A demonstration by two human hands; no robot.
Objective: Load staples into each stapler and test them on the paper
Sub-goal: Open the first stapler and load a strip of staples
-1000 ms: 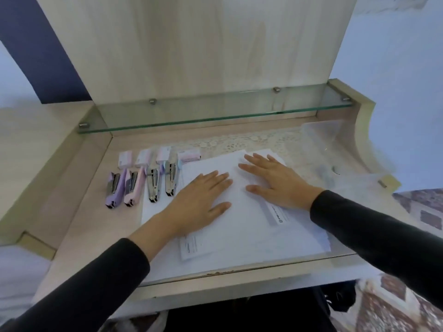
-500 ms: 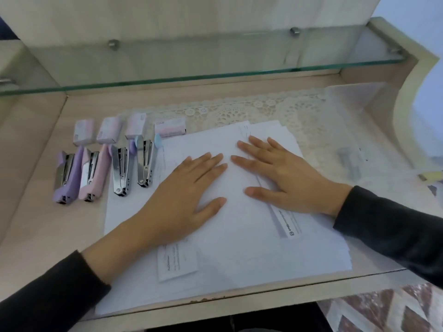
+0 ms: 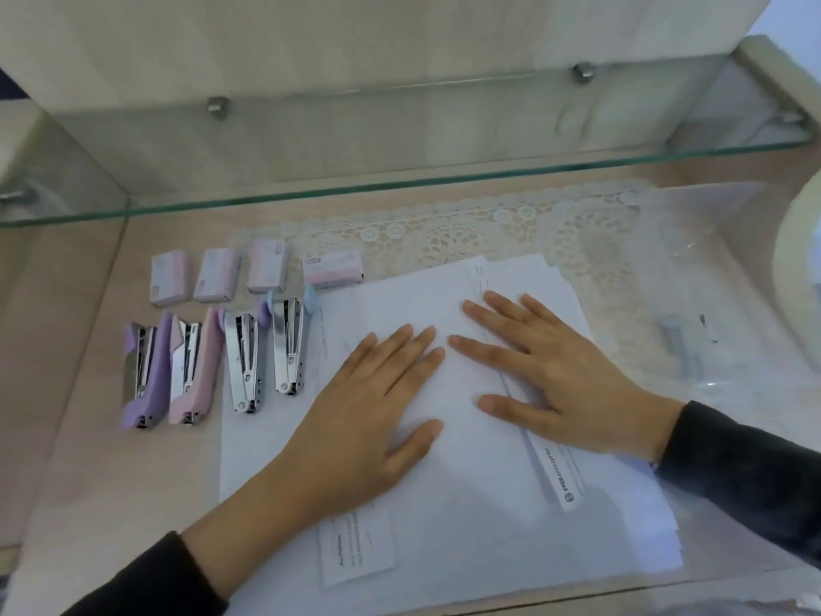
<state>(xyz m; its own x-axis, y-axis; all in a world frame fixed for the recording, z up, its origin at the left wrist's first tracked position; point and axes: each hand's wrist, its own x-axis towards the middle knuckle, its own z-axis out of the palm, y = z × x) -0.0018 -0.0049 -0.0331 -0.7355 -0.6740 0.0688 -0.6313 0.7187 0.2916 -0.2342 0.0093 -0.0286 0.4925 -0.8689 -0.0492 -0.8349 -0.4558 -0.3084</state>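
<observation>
Hard to make out: print on the paper slips is too blurred to read. Both forearms are cut off by the frame edges, w/ only part of the black sleeves (image 3: 746,477) showing. At far right a clear plastic bag (image 3: 711,269) lies on the desk (image 3: 66,415) w/ a small grey thing in or under it; can't tell what. The lace mat (image 3: 466,233) is mostly covered by the paper's far edge. A glass shelf (image 3: 400,184) crosses the top.

The left hand (image 3: 355,420) lies flat, palm down, on the paper stack (image 3: 480,517), fingers straight & a bit spread, holding nothing. The right hand (image 3: 555,380) does the same just beside it; their fingertips are near but apart.

No hand touches a stapler. All 4 lie in a row left of the left hand, metal parts showing:
- purple stapler (image 3: 149,371), farthest left, on bare desk
- pink stapler (image 3: 195,371), right against it
- silver stapler w/ purple end (image 3: 244,357)
- silver stapler w/ blue end (image 3: 289,344), nearest the left hand, at the paper's left edge

Beyond the staplers sit 4 staple boxes (image 3: 216,281) in a row. The fourth box (image 3: 333,271) lies sideways by the paper's far corner. All are closed, so contents are hidden.
</observation>
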